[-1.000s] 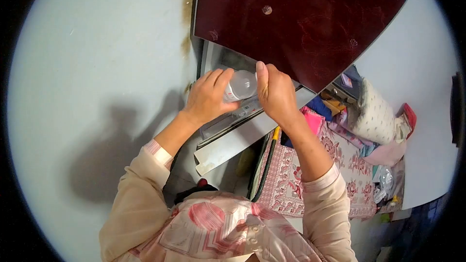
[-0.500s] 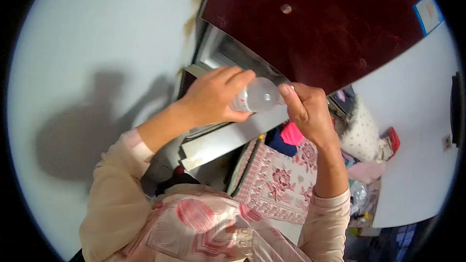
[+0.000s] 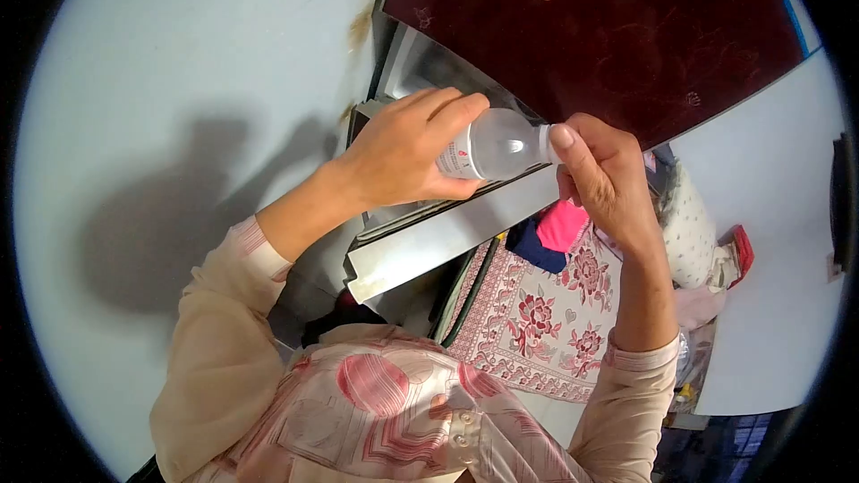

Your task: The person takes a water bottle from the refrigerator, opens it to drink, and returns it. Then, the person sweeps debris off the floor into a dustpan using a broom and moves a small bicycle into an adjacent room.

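Observation:
My left hand (image 3: 403, 148) is wrapped around the body of a clear plastic bottle (image 3: 506, 145) with a white label bearing red and dark print. The bottle is tilted, its neck pointing right. At the neck end, my right hand (image 3: 610, 179) is closed with the thumb pressed on the white cap (image 3: 546, 143), which the fingers partly hide. Whether the cap is loose, I cannot tell. Both hands are in front of an open fridge-like cabinet with a dark red glossy front (image 3: 608, 45).
Below the bottle runs a pale door or drawer edge (image 3: 456, 237). A red floral cloth (image 3: 537, 322) lies beneath, with pink fabric (image 3: 562, 225) and navy fabric (image 3: 535, 249) on it. A spotted white pillow (image 3: 687, 224) is at right, a white wall (image 3: 152, 80) at left.
Both hands and the bottle have shifted right and slightly up in the view, and the background has shifted right too. More of the bottle's neck and cap now shows.

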`<state>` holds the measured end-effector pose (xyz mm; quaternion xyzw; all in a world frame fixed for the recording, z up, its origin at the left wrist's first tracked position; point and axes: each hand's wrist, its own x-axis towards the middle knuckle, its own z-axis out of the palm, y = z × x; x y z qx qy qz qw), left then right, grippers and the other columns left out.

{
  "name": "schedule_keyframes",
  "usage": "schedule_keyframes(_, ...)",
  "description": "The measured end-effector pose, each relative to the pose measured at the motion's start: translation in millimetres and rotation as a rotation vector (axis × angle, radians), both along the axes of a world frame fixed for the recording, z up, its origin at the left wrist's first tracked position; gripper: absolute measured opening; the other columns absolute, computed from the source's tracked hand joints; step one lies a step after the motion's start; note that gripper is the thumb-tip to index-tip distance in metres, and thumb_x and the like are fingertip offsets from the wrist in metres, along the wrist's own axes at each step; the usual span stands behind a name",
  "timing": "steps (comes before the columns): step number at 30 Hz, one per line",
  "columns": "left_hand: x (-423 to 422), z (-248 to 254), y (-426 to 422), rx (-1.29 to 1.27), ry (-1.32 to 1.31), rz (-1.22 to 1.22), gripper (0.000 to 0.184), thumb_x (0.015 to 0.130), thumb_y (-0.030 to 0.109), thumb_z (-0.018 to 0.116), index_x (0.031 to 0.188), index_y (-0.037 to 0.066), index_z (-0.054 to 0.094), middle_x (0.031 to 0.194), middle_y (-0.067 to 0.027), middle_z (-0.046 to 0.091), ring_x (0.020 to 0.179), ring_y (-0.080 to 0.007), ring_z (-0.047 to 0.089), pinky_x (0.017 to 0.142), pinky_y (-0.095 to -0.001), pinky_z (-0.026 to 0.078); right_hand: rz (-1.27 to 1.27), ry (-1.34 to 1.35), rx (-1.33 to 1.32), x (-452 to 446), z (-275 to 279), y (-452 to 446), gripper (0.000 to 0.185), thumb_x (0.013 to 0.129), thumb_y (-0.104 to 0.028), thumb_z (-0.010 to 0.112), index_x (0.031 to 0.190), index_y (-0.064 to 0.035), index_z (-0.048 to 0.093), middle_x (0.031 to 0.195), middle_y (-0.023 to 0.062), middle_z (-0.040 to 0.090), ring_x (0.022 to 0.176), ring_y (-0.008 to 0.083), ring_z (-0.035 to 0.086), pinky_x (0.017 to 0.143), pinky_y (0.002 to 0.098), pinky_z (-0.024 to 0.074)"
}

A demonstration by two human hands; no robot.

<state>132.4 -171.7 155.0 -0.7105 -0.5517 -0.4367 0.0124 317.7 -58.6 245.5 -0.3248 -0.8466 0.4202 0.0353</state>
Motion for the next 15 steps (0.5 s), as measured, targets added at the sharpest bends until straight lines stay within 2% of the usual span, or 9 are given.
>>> schedule_keyframes(2, -1.9, 2.1, 1.2, -0.007, -0.001, -0.004, 0.065, 0.055, 0.021, 0.077, 0.108, 0.000, 0.047, 0.097, -0.0158, 0.055, 0.085, -0.0313, 0.056, 0.073, -0.0361, 0.047, -0.016, 0.014, -0.014, -1.8, -3.0, -2.8, 0.037, 0.084, -0.035, 0.055, 0.092, 0.0011, 0.053, 0.062, 0.0078, 0.053, 0.056, 0.0126, 0.051, 0.051, 0.0268, 0.0429)
schedule_keyframes(4, -3.4, 3.5, 1.4, -0.009, -0.011, 0.000, 0.064, 0.055, 0.021, 0.077, 0.108, 0.000, 0.047, 0.097, -0.0160, 0.056, 0.085, -0.0316, 0.056, 0.073, -0.0361, 0.047, 0.101, 0.174, 0.447, -2.0, 0.5, -6.7, 0.040, 0.080, -0.035, 0.060, 0.100, -0.0008, 0.053, 0.063, 0.0092, 0.053, 0.054, 0.0177, 0.051, 0.051, 0.0296, 0.0436)
schedule_keyframes(5, -4.8, 3.9, 0.9, -0.056, -0.083, -0.030, 0.064, 0.055, 0.021, 0.077, 0.108, 0.001, 0.048, 0.097, -0.0161, 0.056, 0.085, -0.0317, 0.057, 0.074, -0.0358, 0.047, 0.191, 0.287, 0.487, -0.8, 2.7, -5.0, 0.046, 0.076, -0.031, 0.065, 0.109, -0.0026, 0.051, 0.066, 0.0109, 0.054, 0.055, 0.0221, 0.051, 0.053, 0.0321, 0.0442)
schedule_keyframes(7, -8.5, 2.5, -0.4, -0.106, -0.156, -0.055, 0.064, 0.055, 0.021, 0.077, 0.108, 0.001, 0.048, 0.097, -0.0161, 0.056, 0.086, -0.0317, 0.057, 0.074, -0.0355, 0.047, 0.254, 0.301, 0.490, -2.0, 7.6, -7.1, 0.043, 0.076, -0.027, 0.065, 0.107, -0.0027, 0.050, 0.067, 0.0110, 0.054, 0.055, 0.0219, 0.051, 0.054, 0.0310, 0.0442)
schedule_keyframes(9, -12.5, -1.0, -2.6, -0.172, -0.226, -0.188, 0.064, 0.055, 0.021, 0.076, 0.108, 0.001, 0.048, 0.096, -0.0160, 0.056, 0.086, -0.0317, 0.057, 0.075, -0.0346, 0.046, 0.317, 0.316, 0.493, -4.8, 6.0, -10.7, 0.040, 0.076, -0.023, 0.066, 0.106, -0.0027, 0.050, 0.068, 0.0111, 0.055, 0.056, 0.0216, 0.051, 0.055, 0.0299, 0.0443)
schedule_keyframes(11, -11.0, -1.8, -6.5, -0.182, -0.233, -0.193, 0.064, 0.054, 0.021, 0.076, 0.108, 0.001, 0.048, 0.096, -0.0157, 0.056, 0.085, -0.0315, 0.057, 0.075, -0.0352, 0.046, 0.230, 0.226, 0.370, -8.6, 0.3, -14.3, 0.026, 0.079, -0.016, 0.063, 0.097, -0.0016, 0.051, 0.067, 0.0090, 0.054, 0.056, 0.0170, 0.051, 0.055, 0.0276, 0.0432)
schedule_keyframes(13, -8.9, -6.6, -6.1, -0.192, -0.243, -0.197, 0.065, 0.054, 0.021, 0.077, 0.108, 0.001, 0.047, 0.096, -0.0154, 0.056, 0.085, -0.0312, 0.057, 0.075, -0.0358, 0.046, 0.130, 0.218, 0.276, -12.1, -8.8, -15.7, 0.021, 0.080, -0.015, 0.061, 0.092, -0.0006, 0.051, 0.066, 0.0073, 0.054, 0.057, 0.0141, 0.050, 0.053, 0.0264, 0.0422)
schedule_keyframes(14, -8.1, -12.0, -3.3, -0.124, -0.126, -0.086, 0.066, 0.053, 0.021, 0.076, 0.108, 0.001, 0.047, 0.095, -0.0148, 0.055, 0.084, -0.0310, 0.056, 0.074, -0.0364, 0.046, 0.027, 0.208, 0.186, -14.0, -14.5, -16.3, 0.018, 0.082, -0.014, 0.059, 0.088, 0.0004, 0.050, 0.066, 0.0056, 0.053, 0.058, 0.0111, 0.050, 0.052, 0.0252, 0.0412)
schedule_keyframes(15, -8.2, -17.3, 0.3, -0.053, -0.007, 0.026, 0.066, 0.052, 0.021, 0.076, 0.108, 0.002, 0.047, 0.095, -0.0142, 0.055, 0.084, -0.0307, 0.056, 0.074, -0.0370, 0.046, -0.063, 0.281, 0.081, -18.6, -21.6, -14.9, 0.022, 0.085, -0.019, 0.055, 0.082, 0.0021, 0.051, 0.061, 0.0023, 0.052, 0.056, 0.0079, 0.047, 0.048, 0.0243, 0.0385)
